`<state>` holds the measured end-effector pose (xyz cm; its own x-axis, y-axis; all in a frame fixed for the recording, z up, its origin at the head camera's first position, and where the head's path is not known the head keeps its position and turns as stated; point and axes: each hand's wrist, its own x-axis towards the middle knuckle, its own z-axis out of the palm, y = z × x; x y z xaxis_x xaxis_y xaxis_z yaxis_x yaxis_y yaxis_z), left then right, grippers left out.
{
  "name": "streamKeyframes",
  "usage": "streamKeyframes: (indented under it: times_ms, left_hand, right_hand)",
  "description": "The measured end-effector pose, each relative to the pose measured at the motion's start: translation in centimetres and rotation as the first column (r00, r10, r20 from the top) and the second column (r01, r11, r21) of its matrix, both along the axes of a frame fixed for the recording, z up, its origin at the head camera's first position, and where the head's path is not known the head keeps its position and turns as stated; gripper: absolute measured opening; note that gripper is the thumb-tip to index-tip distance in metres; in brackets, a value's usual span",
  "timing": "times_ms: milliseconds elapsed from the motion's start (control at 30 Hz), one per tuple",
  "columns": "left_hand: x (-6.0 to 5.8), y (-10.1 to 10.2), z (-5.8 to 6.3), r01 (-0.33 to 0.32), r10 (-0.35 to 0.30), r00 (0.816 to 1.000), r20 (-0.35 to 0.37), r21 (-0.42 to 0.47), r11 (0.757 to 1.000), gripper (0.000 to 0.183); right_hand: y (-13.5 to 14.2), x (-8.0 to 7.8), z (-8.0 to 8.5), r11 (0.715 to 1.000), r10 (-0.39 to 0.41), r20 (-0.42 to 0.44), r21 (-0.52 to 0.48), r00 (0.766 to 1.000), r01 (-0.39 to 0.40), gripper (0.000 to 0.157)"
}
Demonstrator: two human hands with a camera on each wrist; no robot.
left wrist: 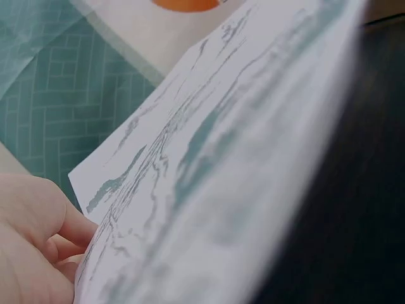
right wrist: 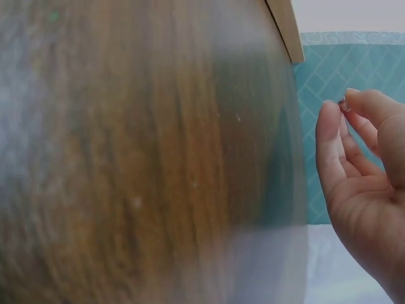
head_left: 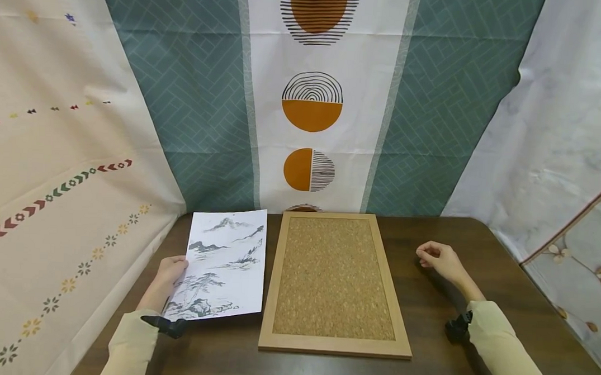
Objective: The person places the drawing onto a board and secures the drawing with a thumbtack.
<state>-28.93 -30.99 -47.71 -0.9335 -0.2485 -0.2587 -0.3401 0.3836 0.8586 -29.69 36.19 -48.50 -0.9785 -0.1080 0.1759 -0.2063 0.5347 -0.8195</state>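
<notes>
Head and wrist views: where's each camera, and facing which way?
Head: on the head, facing forward and down at the table, corkboard, left hand, right hand and both sleeves.
Left wrist: on that wrist, facing the printed sheet; part of the left hand shows, gripping its edge.
Right wrist: on that wrist, facing the right hand, which pinches a small shiny thing.
Shared: head and left wrist both show the printed sheet and left hand.

The right fingers [right wrist: 373,106] pinch an object [right wrist: 343,106] too small to identify.

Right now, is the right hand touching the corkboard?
Apart. The head view shows a strip of brown table between the right hand and the corkboard.
</notes>
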Motion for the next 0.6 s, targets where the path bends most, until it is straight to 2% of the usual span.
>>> streamKeyframes:
  times_ms: [167, 367, 600]
  left_hand:
    - [-0.1, 1.1, -0.2, 0.03, -0.031, 0.999, 0.014, 0.082, 0.996, 0.049]
    - [-0.4, 2.8, -0.9, 0.012, -0.011, 1.0, -0.004, 0.144, 0.99, 0.047]
    - [-0.4, 4.2, -0.7, 0.049, -0.048, 0.999, -0.009, 0.233, 0.971, 0.05]
  right_hand:
    - [-0.5, 0.0, 0.0, 0.997, 0.013, 0.015, -0.071, 1.0, -0.012, 0.03]
    - [-1.1, -0.4, 0.0, 0.988, 0.015, 0.033, -0.155, 0.999, -0.01, 0.035]
    - [-1.3, -0.5, -0.2, 0.989, 0.027, 0.055, -0.149, 0.998, -0.019, 0.034]
